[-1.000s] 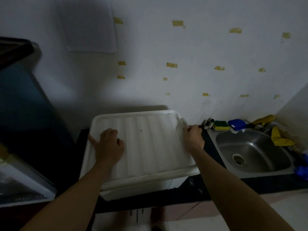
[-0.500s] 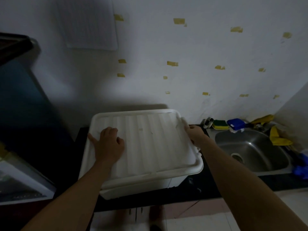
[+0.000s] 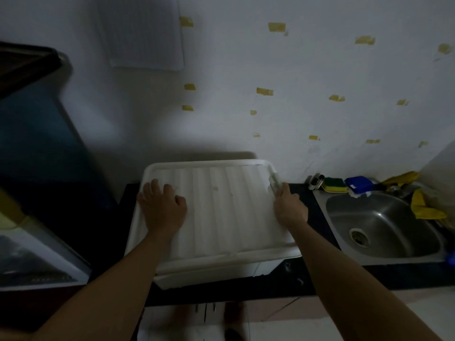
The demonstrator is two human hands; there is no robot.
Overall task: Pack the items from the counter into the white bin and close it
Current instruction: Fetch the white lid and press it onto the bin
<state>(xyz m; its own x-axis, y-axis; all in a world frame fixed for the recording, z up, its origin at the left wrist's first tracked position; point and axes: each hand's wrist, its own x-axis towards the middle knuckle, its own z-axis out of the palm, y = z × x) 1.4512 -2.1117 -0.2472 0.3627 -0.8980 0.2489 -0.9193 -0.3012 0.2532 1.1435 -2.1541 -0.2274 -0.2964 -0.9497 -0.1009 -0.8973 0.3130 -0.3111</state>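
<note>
Left hand (image 3: 161, 210) flat on lid (image 3: 221, 207), right hand (image 3: 289, 207) gripping its right edge. Uneven pressing: one side unlatched on white bin (image 3: 211, 275), or a skid along dark counter (image 3: 307, 279).

Dim, underexposed indoor view with a cool blue-grey cast. The wall (image 3: 295, 70) is brightest at upper right, fading into deep shadow at left, where dark shapes lose detail. The white lid (image 3: 221, 205) and steel sink (image 3: 384, 225) catch faint light. Wide-angle bending shows at edges; the picture is soft, grainy, slightly blurred
</note>
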